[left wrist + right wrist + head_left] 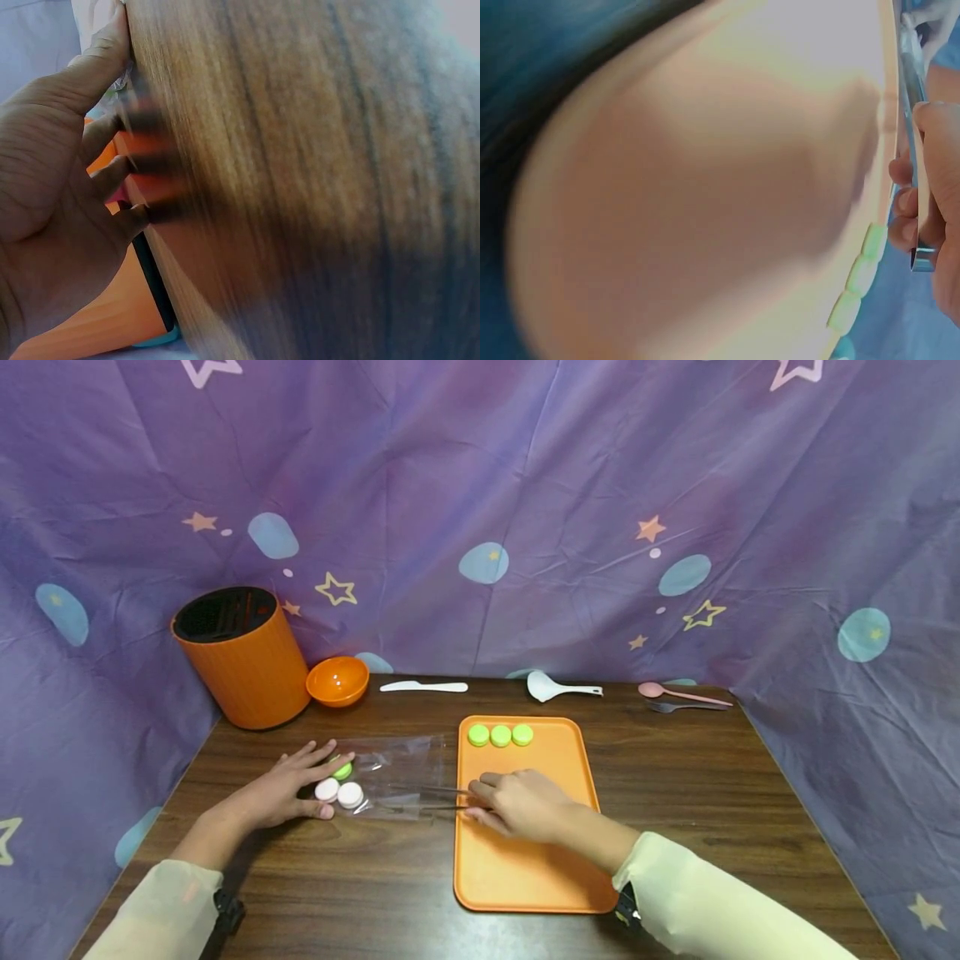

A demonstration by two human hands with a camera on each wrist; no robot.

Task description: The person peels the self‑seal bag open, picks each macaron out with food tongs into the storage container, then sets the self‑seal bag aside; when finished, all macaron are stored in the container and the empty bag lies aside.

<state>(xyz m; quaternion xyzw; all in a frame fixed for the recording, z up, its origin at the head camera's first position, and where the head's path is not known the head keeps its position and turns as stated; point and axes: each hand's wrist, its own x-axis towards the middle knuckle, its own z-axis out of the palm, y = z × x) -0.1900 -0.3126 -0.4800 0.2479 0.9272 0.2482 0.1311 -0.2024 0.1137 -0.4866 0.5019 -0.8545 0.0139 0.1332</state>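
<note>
My right hand (525,804) holds slim metal tongs (921,187) above the orange tray (525,877). The two arms of the tongs point left into a clear plastic bag (408,756), which lies flat left of the tray. In the bag's left end are a green macaron-like disc (342,771) and two whitish discs (350,795). With fingers spread, my left hand (288,787) rests around that end, fingertips beside the green disc and thumb near the whitish ones. Three green discs (501,736) stand in a row at the tray's far edge. The tong tips are hard to make out through the plastic.
At the back left stand an orange knife block (243,668) and an orange bowl (338,682). Along the rear edge lie a white knife (423,687), a white ladle (558,687), a pink spoon (675,692) and a grey fork (686,706). A purple curtain surrounds the wooden table (360,893).
</note>
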